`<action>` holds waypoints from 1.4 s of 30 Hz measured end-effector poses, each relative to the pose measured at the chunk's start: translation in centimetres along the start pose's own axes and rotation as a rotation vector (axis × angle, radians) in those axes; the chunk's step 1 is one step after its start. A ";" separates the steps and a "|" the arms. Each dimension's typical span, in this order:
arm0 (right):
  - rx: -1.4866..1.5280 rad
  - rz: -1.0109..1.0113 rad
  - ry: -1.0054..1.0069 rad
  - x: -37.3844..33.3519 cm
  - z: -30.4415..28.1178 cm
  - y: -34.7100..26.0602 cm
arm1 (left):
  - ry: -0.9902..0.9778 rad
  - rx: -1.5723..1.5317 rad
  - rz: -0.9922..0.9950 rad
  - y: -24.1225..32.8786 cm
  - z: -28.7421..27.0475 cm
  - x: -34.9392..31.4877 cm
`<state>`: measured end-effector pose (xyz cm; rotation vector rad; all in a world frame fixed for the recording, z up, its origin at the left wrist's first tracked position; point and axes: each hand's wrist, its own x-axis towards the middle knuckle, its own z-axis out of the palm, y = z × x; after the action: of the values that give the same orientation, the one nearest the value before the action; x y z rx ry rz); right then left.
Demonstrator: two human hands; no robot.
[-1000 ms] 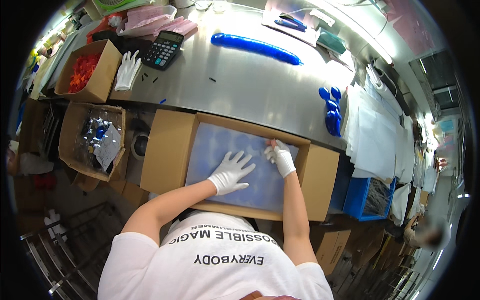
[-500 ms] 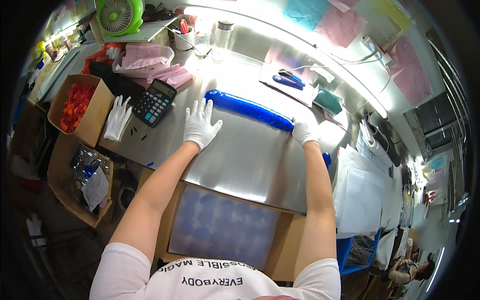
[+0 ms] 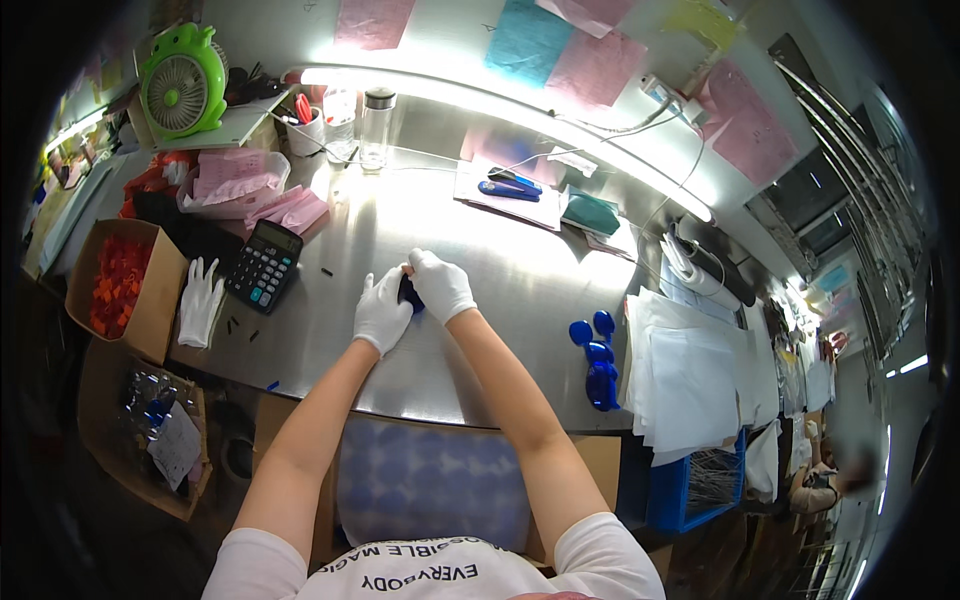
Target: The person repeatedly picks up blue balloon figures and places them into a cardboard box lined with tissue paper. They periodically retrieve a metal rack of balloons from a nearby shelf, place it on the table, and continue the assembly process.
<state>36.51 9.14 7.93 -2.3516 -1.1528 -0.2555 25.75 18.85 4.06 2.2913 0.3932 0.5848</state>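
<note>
White gloves cover both of my hands, which meet over the middle of the metal table [image 3: 480, 370]. My left hand [image 3: 383, 312] closes round a dark blue piece [image 3: 410, 293]; most of it is hidden between the gloves, so its kind does not show. Just above it, the fingers of my right hand [image 3: 440, 285] are bent and pressed together, with a small reddish spot at their tips that I cannot make out. Several shiny blue rounded pieces [image 3: 601, 380] lie at the table's right side. Below the front edge, a translucent sheet [image 3: 430, 480] covers rows of blue round shapes in a cardboard box [image 3: 575, 480].
To the left are a calculator [image 3: 265, 265], a loose white glove [image 3: 200, 303] and a carton of red pieces [image 3: 120, 290]. A stapler [image 3: 510, 188] lies on papers at the back, near a clear bottle [image 3: 377, 130]. White sheets [image 3: 695, 370] hang over the right edge.
The long blue row between my spread hands is gone from the tabletop. Both hands have come together nearer to me, round a small dark blue piece. The view has shifted, showing the right-hand blue pieces fully.
</note>
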 end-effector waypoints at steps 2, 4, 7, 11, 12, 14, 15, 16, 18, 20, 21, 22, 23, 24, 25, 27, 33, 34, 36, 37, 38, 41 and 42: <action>0.236 0.167 0.116 -3.3 0.2 0.8 | -0.014 -0.067 0.032 -0.2 -0.4 -2.8; 0.491 0.403 0.282 -8.5 0.4 3.1 | 0.106 -0.557 -0.149 1.6 -0.5 -6.3; 0.839 0.761 0.291 -13.0 -2.0 2.0 | 0.267 -1.141 -0.357 5.4 -0.2 -11.3; 1.137 0.608 0.419 -17.6 -4.8 -6.8 | 0.150 -1.259 -0.381 13.4 -2.4 -16.3; 1.113 0.629 0.390 -18.9 -5.7 -9.5 | 0.127 -1.232 -0.401 13.6 -3.1 -17.1; 1.049 0.661 0.366 -20.8 -7.5 -13.3 | 0.092 -1.254 -0.457 14.4 -5.3 -17.8; 0.935 0.514 0.380 -22.1 -6.3 -12.2 | 0.111 -1.161 -0.430 13.7 -5.5 -18.5; 0.970 0.602 0.240 -22.9 -7.3 -13.2 | 0.137 -1.063 -0.404 12.4 -5.6 -19.3; 0.952 0.696 0.028 -25.0 -7.8 -14.1 | 0.167 -0.919 -0.371 10.3 -6.3 -21.2; 0.865 0.742 -0.109 -27.0 -7.3 -14.2 | 0.079 -0.976 -0.446 8.1 -6.3 -23.5; 0.782 0.747 -0.261 -27.9 -7.5 -14.2 | 0.030 -1.009 -0.473 7.2 -6.3 -25.0; 0.702 0.743 -0.408 -28.4 -7.6 -13.9 | -0.029 -1.007 -0.524 6.7 -6.4 -26.3; 0.621 0.734 -0.556 -28.7 -7.4 -13.8 | -0.087 -1.004 -0.575 6.4 -6.7 -27.5; 0.588 0.744 -0.629 -28.8 -7.4 -14.0 | -0.148 -1.004 -0.620 6.1 -6.8 -28.4; 0.569 0.725 -0.648 -29.2 -7.3 -14.4 | -0.172 -1.074 -0.697 5.9 -7.0 -29.3; 0.531 0.673 -0.679 -29.7 -7.2 -15.1 | -0.209 -1.210 -0.837 5.3 -7.5 -30.3; 0.460 0.639 -0.509 -26.9 -4.0 -16.3 | -0.239 -1.360 -1.123 4.0 -9.6 -33.2; 0.459 0.651 -0.487 -26.1 -2.7 -16.7 | -0.267 -1.367 -1.132 4.0 -10.0 -33.5; 0.281 0.459 -0.434 -26.2 1.0 -14.2 | -0.314 -1.388 -1.140 4.4 -10.4 -33.7; 0.149 0.451 -0.483 -25.7 1.0 -14.1 | -0.324 -1.381 -1.150 4.6 -10.8 -33.6; 0.016 0.444 -0.530 -25.3 0.7 -13.7 | -0.281 -1.387 -1.179 5.1 -11.1 -33.5; -0.234 0.490 -0.566 -26.3 -1.0 -10.7 | -0.263 -1.374 -1.177 4.7 -11.0 -33.6; -0.261 0.569 -0.590 -27.2 -2.1 -9.1 | -0.278 -1.351 -1.166 4.6 -10.9 -33.6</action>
<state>12.61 -5.90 2.71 -2.9751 -0.6406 0.5500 -7.93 7.29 4.33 0.5994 0.7671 -0.1281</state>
